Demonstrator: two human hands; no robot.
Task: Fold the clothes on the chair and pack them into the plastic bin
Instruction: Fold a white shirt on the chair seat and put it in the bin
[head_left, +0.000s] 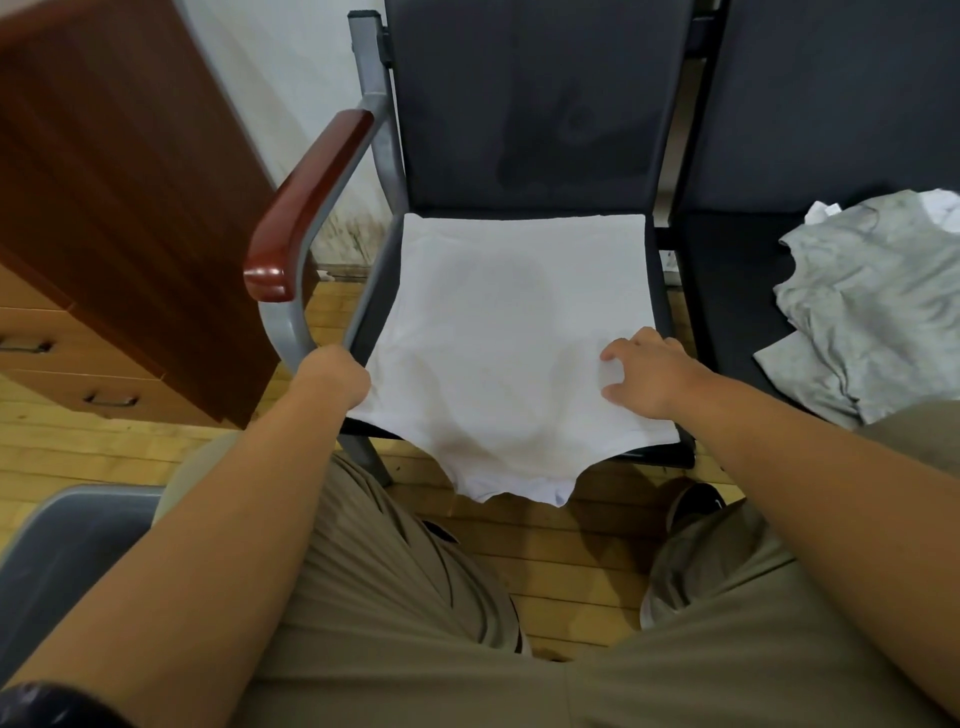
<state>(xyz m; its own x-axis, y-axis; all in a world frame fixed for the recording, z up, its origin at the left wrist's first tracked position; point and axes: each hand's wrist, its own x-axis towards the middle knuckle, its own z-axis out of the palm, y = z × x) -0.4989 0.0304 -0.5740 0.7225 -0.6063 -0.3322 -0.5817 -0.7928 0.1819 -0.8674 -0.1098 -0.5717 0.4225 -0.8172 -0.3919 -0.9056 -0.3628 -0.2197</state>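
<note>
2 hands on the white shirt (493, 332), lying lengthwise on the chair seat (655, 260), collar toward you: your left hand (332, 379) clenches its edge in curled fingers; your right hand (652, 374) presses it with half-spread fingers.

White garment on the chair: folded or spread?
Spread: white garment lies flat across the chair seat, its near end hanging over the front.

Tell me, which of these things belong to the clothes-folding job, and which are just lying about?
Part of the job: white garment spread on the chair, left hand gripping its edge, right hand resting on it; grey garment on the next seat; plastic bin.
Just there: wooden drawer cabinet; dark shoe on the floor.
</note>
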